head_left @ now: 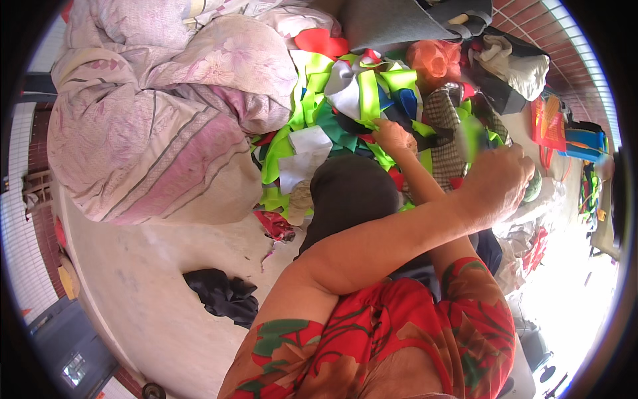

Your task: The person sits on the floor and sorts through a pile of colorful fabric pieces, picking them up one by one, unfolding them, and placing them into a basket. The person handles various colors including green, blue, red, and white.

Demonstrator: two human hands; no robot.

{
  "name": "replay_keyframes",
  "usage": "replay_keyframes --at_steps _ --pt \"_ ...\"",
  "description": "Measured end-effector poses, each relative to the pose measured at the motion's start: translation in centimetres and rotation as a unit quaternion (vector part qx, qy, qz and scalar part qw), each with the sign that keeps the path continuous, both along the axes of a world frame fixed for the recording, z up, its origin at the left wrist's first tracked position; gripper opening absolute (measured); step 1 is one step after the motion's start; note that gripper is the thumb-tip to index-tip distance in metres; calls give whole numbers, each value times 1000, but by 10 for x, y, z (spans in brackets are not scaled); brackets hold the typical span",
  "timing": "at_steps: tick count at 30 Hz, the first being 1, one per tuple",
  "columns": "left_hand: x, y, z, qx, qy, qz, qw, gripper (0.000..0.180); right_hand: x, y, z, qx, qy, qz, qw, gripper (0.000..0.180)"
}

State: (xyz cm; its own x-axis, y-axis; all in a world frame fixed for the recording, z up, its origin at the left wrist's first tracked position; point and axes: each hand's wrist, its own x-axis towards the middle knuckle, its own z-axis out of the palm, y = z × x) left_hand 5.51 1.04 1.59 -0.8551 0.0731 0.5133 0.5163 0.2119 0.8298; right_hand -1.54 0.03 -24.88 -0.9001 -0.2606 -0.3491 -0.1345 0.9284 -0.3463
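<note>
My forearms cross, so my left hand (502, 181) is on the right of the view and my right hand (397, 138) nearer the middle. The left hand is closed, with a smeared bright green fabric scrap (472, 136) at its fingers. At the heap of fabric scraps (332, 130), my right hand pinches a bright green fabric strip (369, 98). Green, white, blue and red pieces overlap in that heap. Some of it is hidden behind my dark-clothed knee (352, 189).
A large pale floral cloth bundle (166, 120) fills the upper left. Beyond the scraps lie a grey bag (392, 25) and an orange mesh bundle (435, 60). Checked cloth (442, 126) hangs at the heap's right. Black cloth (222, 296) lies on the floor, lower left.
</note>
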Motion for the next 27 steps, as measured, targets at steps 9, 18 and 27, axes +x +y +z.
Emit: replay_keyframes --at_steps 9,18,27 --pt "-7 -10 6 48 5 10 999 6 34 92 95 -615 -121 -273 730 19" --pt "-29 -32 7 127 -90 30 987 22 66 142 187 -769 12 -309 560 35" --pt "-29 -26 3 249 -260 -98 928 50 87 154 233 -907 -69 -238 341 41"
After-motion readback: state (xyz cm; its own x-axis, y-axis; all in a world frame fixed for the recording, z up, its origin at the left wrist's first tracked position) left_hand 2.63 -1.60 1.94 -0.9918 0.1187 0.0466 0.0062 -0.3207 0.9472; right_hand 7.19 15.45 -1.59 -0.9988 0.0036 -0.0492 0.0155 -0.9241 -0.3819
